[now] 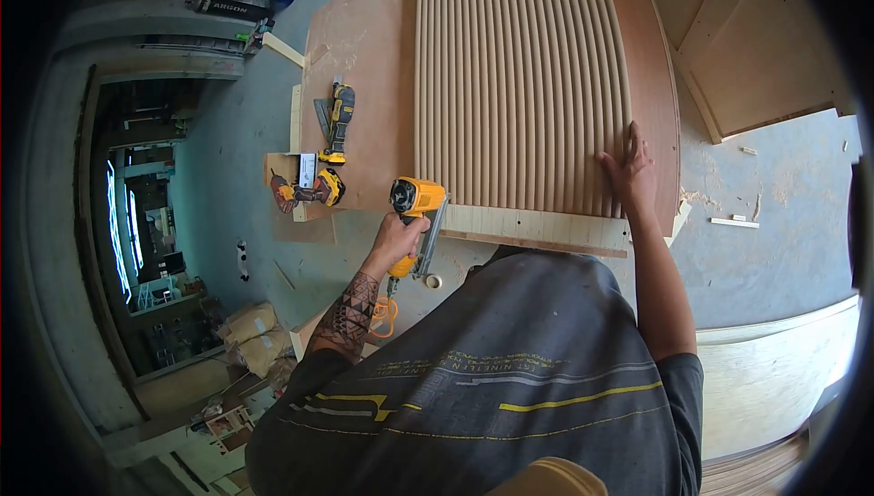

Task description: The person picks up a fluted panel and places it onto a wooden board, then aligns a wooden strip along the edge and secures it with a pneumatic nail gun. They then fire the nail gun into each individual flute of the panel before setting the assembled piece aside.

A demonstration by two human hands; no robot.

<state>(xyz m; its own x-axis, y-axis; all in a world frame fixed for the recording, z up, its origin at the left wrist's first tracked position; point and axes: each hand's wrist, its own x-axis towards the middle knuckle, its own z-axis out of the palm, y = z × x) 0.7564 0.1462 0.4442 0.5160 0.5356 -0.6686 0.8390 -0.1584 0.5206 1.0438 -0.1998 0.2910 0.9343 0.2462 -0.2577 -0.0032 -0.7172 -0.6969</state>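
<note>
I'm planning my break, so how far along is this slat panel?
Done: slats cover most of the board. In hand: the left hand holds a nail gun at the near edge while the right hand presses the rightmost slat. Left: a bare strip of board beside it.

Grey short-sleeved T-shirt point(510, 359), yellow stripes, faint lettering — perhaps a logo, geometric tattoo point(350, 309) on left forearm

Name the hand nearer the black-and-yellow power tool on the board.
Left. The left hand, gripping a yellow nail gun, sits below the power tool; the right hand presses the ribbed wooden panel's far edge.
</note>
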